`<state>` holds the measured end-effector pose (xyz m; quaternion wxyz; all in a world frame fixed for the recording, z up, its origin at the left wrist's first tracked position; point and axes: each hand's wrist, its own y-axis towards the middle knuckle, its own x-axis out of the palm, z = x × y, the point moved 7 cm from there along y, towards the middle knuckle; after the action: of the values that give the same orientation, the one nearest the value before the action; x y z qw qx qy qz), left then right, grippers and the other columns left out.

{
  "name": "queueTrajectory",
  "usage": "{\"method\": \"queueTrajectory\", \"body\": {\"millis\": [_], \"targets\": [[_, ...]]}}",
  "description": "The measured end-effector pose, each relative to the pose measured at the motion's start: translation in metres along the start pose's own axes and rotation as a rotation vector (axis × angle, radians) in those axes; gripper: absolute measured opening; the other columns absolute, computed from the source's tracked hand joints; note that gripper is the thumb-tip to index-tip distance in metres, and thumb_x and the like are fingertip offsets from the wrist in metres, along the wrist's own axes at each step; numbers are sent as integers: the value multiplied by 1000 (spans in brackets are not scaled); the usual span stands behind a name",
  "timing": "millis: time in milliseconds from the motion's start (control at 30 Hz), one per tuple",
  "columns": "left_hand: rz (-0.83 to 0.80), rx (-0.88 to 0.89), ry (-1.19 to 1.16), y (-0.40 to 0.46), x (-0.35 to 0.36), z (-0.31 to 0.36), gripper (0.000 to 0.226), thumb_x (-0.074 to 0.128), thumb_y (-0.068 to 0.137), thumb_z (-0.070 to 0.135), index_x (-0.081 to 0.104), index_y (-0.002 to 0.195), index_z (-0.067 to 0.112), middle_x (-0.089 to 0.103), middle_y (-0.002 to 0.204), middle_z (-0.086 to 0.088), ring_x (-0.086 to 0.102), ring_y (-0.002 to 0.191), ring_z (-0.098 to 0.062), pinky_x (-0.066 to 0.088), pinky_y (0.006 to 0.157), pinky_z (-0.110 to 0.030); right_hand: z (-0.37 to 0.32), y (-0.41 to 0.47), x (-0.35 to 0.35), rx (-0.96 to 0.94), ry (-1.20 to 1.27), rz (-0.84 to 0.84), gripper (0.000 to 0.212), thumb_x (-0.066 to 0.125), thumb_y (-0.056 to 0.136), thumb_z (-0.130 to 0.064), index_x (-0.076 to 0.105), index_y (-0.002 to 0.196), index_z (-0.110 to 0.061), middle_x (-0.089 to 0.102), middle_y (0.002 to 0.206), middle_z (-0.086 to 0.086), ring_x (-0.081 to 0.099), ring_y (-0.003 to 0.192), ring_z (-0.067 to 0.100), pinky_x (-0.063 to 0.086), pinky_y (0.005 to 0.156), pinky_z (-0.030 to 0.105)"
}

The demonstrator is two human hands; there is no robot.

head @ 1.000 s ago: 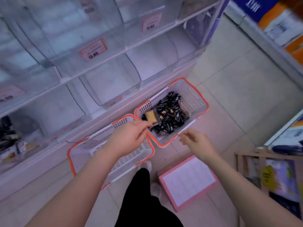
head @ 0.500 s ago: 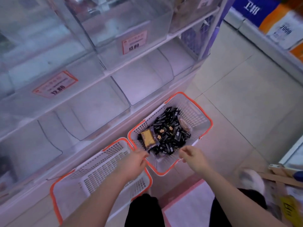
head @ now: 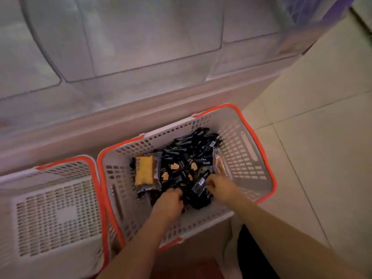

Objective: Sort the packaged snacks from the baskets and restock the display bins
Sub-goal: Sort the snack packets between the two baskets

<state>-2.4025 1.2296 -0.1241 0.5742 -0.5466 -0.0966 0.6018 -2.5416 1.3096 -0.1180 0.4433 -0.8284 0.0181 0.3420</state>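
A white basket with an orange rim [head: 251,158] sits on the floor and holds a heap of small black snack packets [head: 193,154], a larger yellow-brown packaged cake [head: 146,174] at its left and a pinkish packet [head: 220,168] at its right. Both hands are down inside this basket. My left hand [head: 170,202] is closed into the near edge of the black heap. My right hand [head: 220,187] pinches a black packet [head: 199,187] with a grey label. A second, empty basket [head: 58,214] stands to the left, touching the first.
Clear plastic display bins [head: 141,41] rise just behind the baskets on a white shelf base [head: 120,121]. Beige floor tiles [head: 322,127] spread to the right. My dark trouser leg [head: 253,256] is at the bottom, right of the basket.
The view has dropped and closed in on the baskets. Both hands went from the near rim down into the full basket and closed on black packets.
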Motion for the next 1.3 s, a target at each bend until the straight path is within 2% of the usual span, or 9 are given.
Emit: {"method": "queueTrajectory", "body": {"millis": [133,300,433,667,767,833,1000,1133,1300], "targets": [[33,-152,3,47,37,-36,30,51,92,25,48,116,7,49,120,-12,53,107,-25,44,86,-33,2,65,45,-220,-375,-182,52,54,91,-18,37,140,-20,40,141,9,37,129,31,37,104,43],[224,-103,-115,62,47,-52,36,59,89,26,40,117,14,44,123,-5,53,106,-21,44,81,-30,1,92,67,-370,-740,-273,73,64,84,-34,27,145,-20,39,141,10,36,127,31,35,100,40],[365,145,232,59,45,-48,57,53,91,28,27,142,26,33,136,-3,39,122,-22,38,95,-32,6,90,66,-326,-738,-195,54,64,84,-31,45,133,-21,44,134,10,38,123,29,35,98,39],[344,383,501,67,55,-28,49,46,90,8,37,138,16,39,140,-3,27,132,-23,26,103,-33,18,59,53,-184,-600,31,46,52,93,-30,40,132,-9,44,136,12,34,131,32,28,107,42],[394,383,349,61,45,-23,33,44,96,22,48,128,17,50,130,0,38,126,-18,31,99,-29,16,41,33,-141,-310,223,27,47,96,-34,42,106,-9,53,97,15,51,107,36,40,80,39],[473,379,67,47,33,-27,29,46,96,30,53,120,16,57,116,2,50,112,-16,40,87,-27,21,34,18,-91,-75,341,36,46,97,-33,39,120,-6,54,101,21,56,91,35,40,65,35],[517,195,-633,16,27,-44,4,51,93,23,48,93,20,52,76,7,53,68,-13,37,53,-17,51,29,23,15,285,344,59,58,92,-17,27,141,-4,48,136,15,49,120,29,40,90,30],[261,295,-296,24,52,-21,30,52,93,26,56,116,7,51,120,-5,51,110,-20,38,89,-24,63,33,46,61,131,87,71,66,85,-10,27,144,-5,53,132,14,53,116,29,41,87,27],[112,356,152,45,69,-7,34,51,93,25,50,124,13,8,157,-2,13,143,-21,28,112,-32,53,49,63,-117,-230,-51,50,62,83,-6,44,130,-10,49,134,12,46,122,28,41,99,33]]}}
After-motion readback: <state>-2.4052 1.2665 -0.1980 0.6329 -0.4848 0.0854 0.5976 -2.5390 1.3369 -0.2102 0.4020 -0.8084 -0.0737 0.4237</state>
